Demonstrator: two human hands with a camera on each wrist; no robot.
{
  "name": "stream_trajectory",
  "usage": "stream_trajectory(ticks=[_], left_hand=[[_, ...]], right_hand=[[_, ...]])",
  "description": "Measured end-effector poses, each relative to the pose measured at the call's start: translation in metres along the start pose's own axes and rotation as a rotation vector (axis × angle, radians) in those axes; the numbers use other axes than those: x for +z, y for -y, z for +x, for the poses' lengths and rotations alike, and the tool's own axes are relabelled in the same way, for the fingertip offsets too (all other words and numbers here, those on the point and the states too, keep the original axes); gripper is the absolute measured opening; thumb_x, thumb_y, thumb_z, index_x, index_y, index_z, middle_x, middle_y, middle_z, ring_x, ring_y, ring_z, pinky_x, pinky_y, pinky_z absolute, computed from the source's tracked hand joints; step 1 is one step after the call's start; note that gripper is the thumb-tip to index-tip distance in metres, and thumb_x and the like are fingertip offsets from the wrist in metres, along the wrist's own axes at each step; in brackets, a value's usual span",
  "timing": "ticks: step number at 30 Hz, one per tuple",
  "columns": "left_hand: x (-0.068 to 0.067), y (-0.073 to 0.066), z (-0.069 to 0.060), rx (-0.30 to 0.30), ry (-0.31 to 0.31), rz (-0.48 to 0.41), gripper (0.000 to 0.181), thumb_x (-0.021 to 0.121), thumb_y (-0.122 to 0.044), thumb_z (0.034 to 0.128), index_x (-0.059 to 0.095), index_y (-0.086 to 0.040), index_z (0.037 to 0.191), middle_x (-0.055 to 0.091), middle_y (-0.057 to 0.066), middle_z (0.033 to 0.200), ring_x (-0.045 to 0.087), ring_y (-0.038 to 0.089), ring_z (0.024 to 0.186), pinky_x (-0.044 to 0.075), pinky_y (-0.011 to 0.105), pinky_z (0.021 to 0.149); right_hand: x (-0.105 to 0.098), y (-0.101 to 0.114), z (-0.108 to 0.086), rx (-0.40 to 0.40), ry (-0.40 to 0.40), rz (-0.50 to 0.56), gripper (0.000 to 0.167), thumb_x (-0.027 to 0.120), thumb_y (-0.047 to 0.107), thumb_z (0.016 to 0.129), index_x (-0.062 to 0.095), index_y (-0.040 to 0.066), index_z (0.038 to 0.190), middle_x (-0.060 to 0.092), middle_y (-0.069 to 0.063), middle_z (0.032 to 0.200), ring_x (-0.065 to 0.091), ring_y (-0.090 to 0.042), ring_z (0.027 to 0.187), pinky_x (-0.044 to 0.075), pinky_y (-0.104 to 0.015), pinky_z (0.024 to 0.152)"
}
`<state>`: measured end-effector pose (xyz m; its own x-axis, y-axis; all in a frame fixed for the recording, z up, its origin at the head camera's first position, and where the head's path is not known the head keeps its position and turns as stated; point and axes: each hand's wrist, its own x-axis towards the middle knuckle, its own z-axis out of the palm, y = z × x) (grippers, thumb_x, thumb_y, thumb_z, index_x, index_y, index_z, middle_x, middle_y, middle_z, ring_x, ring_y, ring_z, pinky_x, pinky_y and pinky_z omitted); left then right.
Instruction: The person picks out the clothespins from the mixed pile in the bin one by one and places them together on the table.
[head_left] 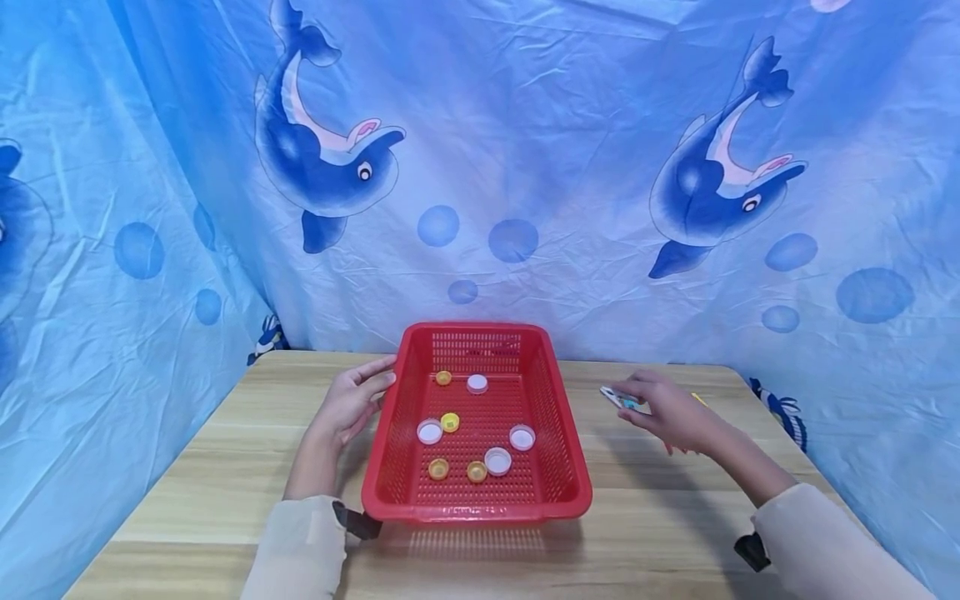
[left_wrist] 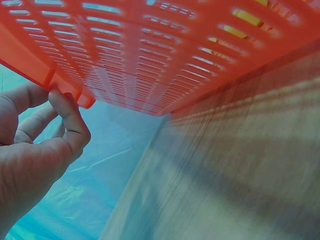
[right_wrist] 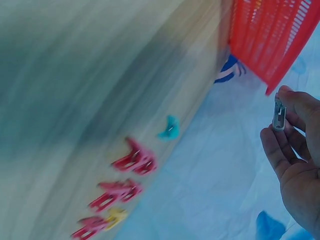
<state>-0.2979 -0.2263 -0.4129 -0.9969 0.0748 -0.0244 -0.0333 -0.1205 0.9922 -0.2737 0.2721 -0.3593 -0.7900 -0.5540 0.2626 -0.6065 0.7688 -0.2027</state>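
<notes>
A red plastic basket (head_left: 566,433) stands on the table with several white caps (head_left: 498,461) and yellow caps (head_left: 438,469) spread over its floor. My left hand (head_left: 352,404) is at the basket's left side. In the left wrist view its thumb and fingers (left_wrist: 70,120) pinch the rim. To the right of the basket, my right hand (head_left: 667,408) pinches a pale clothespin (right_wrist: 279,115) between thumb and fingers, above the table. A teal clothespin (right_wrist: 171,127) lies on the table near several red clothespins (right_wrist: 134,156) and a yellow clothespin (right_wrist: 116,217).
The wooden table (head_left: 225,467) ends at a blue cloth backdrop (head_left: 480,167) printed with dolphins. My right hand and forearm cover most of the clothespins in the head view. Black straps (head_left: 358,521) are worn at both wrists.
</notes>
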Motion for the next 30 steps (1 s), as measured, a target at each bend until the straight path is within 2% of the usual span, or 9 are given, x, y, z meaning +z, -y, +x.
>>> stream_trajectory(ticks=[3,9,12,15,16,19,22,26,30], left_hand=[[-0.001,0.0,0.0,0.003,0.003,0.011,0.054,0.067,-0.022,0.1014,0.051,-0.011,0.151,0.054,0.015,0.148,0.066,0.021,0.117,0.058,0.034,0.093],[-0.003,-0.001,-0.003,-0.001,-0.002,0.026,0.057,0.067,-0.026,0.1009,0.049,-0.012,0.153,0.052,0.014,0.15,0.066,0.02,0.117,0.058,0.034,0.093],[-0.003,-0.001,-0.003,0.0,-0.004,0.029,0.058,0.067,-0.027,0.1008,0.048,-0.012,0.153,0.052,0.014,0.15,0.067,0.018,0.115,0.058,0.034,0.093],[-0.003,0.0,-0.003,0.003,-0.002,0.027,0.058,0.067,-0.026,0.1008,0.047,-0.011,0.154,0.052,0.014,0.15,0.067,0.017,0.115,0.058,0.033,0.093],[-0.003,0.0,-0.003,0.003,-0.001,0.027,0.058,0.067,-0.026,0.1009,0.047,-0.011,0.154,0.052,0.014,0.15,0.067,0.017,0.115,0.058,0.033,0.093],[-0.002,0.0,-0.002,0.002,-0.002,0.019,0.057,0.067,-0.025,0.1012,0.048,-0.01,0.153,0.053,0.014,0.149,0.067,0.017,0.113,0.058,0.033,0.092],[-0.001,0.0,-0.002,0.0,-0.002,0.013,0.055,0.066,-0.023,0.1018,0.048,-0.01,0.152,0.054,0.015,0.148,0.068,0.016,0.112,0.058,0.033,0.092],[-0.001,-0.001,-0.001,0.0,-0.007,0.003,0.054,0.066,-0.022,0.102,0.049,-0.009,0.152,0.054,0.015,0.148,0.068,0.016,0.112,0.058,0.032,0.092],[0.001,-0.001,-0.001,-0.006,-0.005,0.007,0.055,0.067,-0.023,0.1015,0.049,-0.01,0.152,0.054,0.014,0.148,0.067,0.017,0.115,0.058,0.033,0.092]], right_hand=[[0.001,-0.009,-0.011,0.04,0.011,0.0,0.038,0.08,0.016,0.09,0.071,0.002,0.124,0.067,-0.007,0.105,0.059,-0.011,0.081,0.055,-0.028,0.068],[0.005,-0.026,-0.031,0.041,0.023,0.032,0.037,0.077,0.012,0.092,0.069,-0.002,0.125,0.063,0.001,0.092,0.056,-0.003,0.071,0.052,-0.026,0.062],[0.01,-0.031,-0.039,0.065,0.029,0.013,0.039,0.078,0.013,0.092,0.069,-0.003,0.126,0.069,-0.01,0.103,0.07,-0.023,0.089,0.06,-0.039,0.076],[0.016,-0.034,-0.045,0.094,0.02,-0.033,0.04,0.08,0.014,0.09,0.071,-0.003,0.124,0.068,-0.025,0.119,0.064,-0.047,0.114,0.054,-0.059,0.093],[0.019,-0.035,-0.046,0.095,0.014,-0.038,0.039,0.081,0.014,0.089,0.071,-0.004,0.123,0.068,-0.026,0.119,0.063,-0.048,0.114,0.054,-0.06,0.092],[0.027,-0.036,-0.049,0.12,0.026,0.014,0.038,0.083,0.014,0.087,0.072,-0.005,0.118,0.072,-0.011,0.101,0.068,-0.027,0.09,0.059,-0.04,0.076],[0.036,-0.036,-0.049,0.151,0.047,0.097,0.035,0.083,0.016,0.086,0.074,-0.003,0.114,0.067,0.004,0.086,0.05,-0.007,0.07,0.044,-0.024,0.057],[0.045,-0.033,-0.049,0.197,0.055,0.144,0.03,0.083,0.017,0.087,0.076,0.0,0.111,0.063,0.008,0.082,0.048,-0.006,0.069,0.042,-0.021,0.057],[0.05,-0.03,-0.049,0.248,0.055,0.125,0.028,0.083,0.018,0.086,0.076,0.002,0.108,0.059,0.008,0.077,0.047,-0.009,0.067,0.039,-0.023,0.056]])
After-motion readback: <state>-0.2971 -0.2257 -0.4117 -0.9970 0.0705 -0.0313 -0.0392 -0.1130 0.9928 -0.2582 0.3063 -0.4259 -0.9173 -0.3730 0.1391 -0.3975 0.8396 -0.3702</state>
